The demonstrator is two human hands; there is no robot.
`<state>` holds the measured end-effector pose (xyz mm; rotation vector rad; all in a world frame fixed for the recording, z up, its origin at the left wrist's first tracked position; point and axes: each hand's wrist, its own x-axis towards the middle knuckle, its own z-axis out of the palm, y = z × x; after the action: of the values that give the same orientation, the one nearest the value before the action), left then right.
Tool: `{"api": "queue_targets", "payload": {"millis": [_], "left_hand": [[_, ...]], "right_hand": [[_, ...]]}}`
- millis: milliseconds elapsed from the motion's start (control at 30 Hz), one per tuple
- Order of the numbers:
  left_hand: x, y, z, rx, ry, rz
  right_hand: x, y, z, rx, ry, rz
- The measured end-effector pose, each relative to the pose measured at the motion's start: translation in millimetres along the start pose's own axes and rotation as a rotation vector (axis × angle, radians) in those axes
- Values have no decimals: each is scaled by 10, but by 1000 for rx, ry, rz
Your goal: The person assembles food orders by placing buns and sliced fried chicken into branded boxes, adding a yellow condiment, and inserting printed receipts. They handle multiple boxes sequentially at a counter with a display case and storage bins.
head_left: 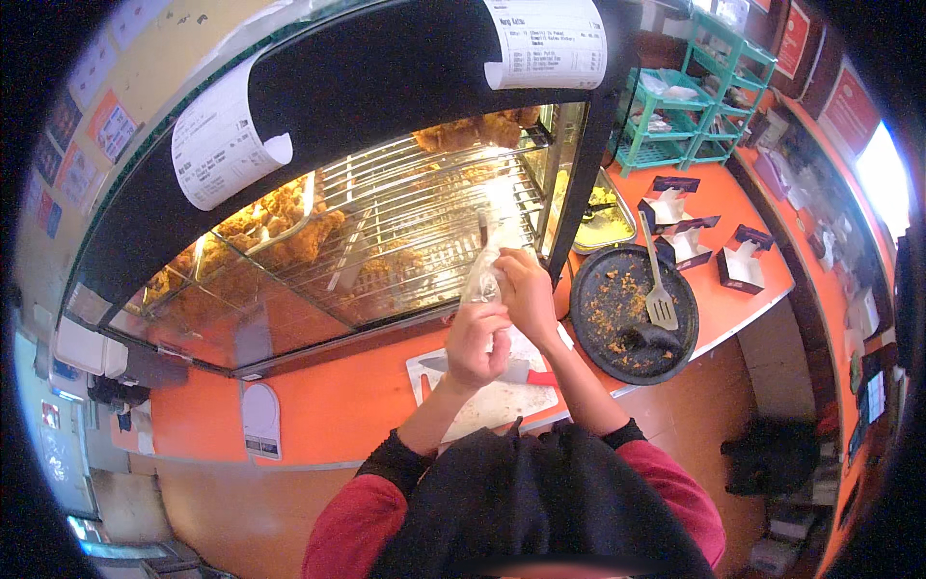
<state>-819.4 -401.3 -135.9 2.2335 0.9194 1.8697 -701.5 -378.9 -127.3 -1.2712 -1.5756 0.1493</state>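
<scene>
In front of a lit glass display case (434, 203), my left hand (477, 345) and my right hand (529, 294) are close together, fingers bent. Both grip a piece of thin clear plastic (484, 277), which rises from the left fingers toward the case. Whether it is a bag or a glove I cannot tell. Below the hands lies a white cutting board (458, 410) with brown smears. A knife with a red handle (543, 378) rests on it, its blade partly behind my left wrist. Wire racks in the case bear fried chicken (473, 130).
To the right, a black round pan (608, 333) holds crumbs and a slotted spatula (660, 307). Beyond it are a tray of yellow food (603, 230), several open small boxes (743, 268) and a green rack (666, 121). A white kitchen scale (260, 415) sits left on the orange counter (198, 410).
</scene>
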Motion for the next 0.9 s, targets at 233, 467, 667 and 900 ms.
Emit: {"api": "queue_targets", "payload": {"millis": [233,467,667,900], "left_hand": [[-127,-214,102,-482,-200,-765],[-537,-396,1,-1899,-5,-1098],[-893,-467,85,-933,-43,-1128],[-978,-520,-87,-1206,144,-1037]], "right_hand": [[-438,-289,-162,94,-53,-10],[-743,-315,-79,236,-267,-129],[-955,-407,-48,347,-459,-45],[-1085,-451,73,334,-554,-139]]}}
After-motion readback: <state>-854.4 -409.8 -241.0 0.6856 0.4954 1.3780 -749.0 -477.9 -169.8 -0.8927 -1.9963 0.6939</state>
